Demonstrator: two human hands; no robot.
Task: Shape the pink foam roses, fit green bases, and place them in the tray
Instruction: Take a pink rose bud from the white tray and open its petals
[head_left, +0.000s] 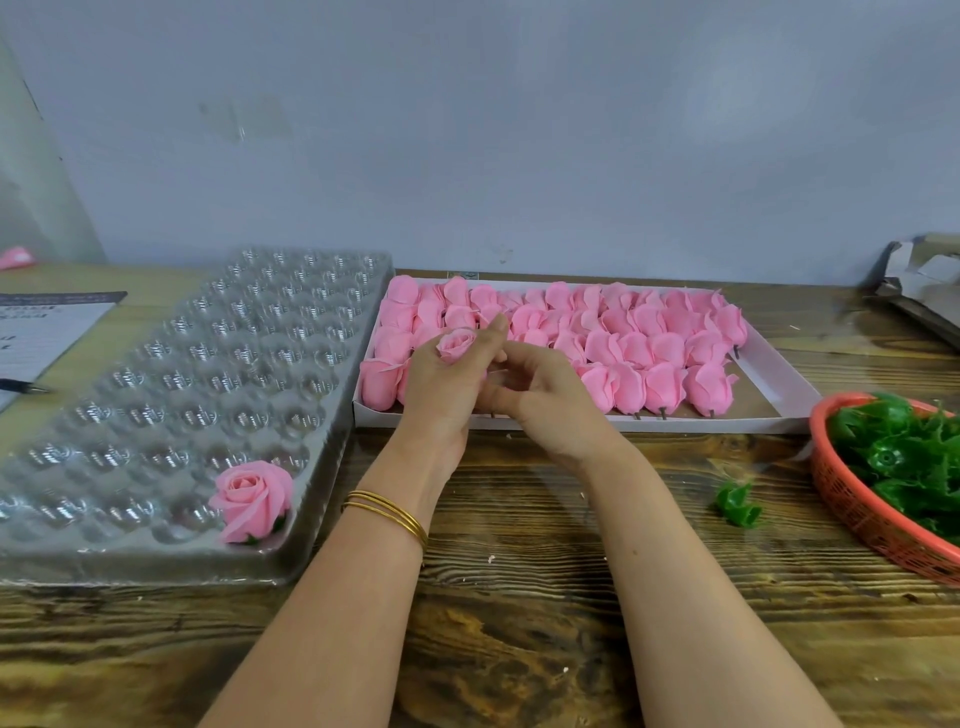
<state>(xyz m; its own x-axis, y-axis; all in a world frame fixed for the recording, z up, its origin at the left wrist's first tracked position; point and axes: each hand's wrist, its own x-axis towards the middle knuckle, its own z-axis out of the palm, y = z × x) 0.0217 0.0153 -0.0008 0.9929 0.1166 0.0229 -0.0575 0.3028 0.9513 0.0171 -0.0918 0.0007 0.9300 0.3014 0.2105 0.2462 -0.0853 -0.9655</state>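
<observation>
Now left hand (441, 400) has its grip closed round one pink rose (457, 345), bloom up; right hand (545, 408) curled alongside, hold unclear. Loose green base (737, 503) lies right of grip, nearer right hand.

A plain grey-blue wall (467, 130) is filling the whole upper half, soft even light lying across it and a few faint scuffs showing. At far left a paler panel (31, 182) is slanting in at the edge. Below, a wooden table (519, 639) with dark, heavy grain is stretching right across, its glossy top catching a pale sheen.
</observation>
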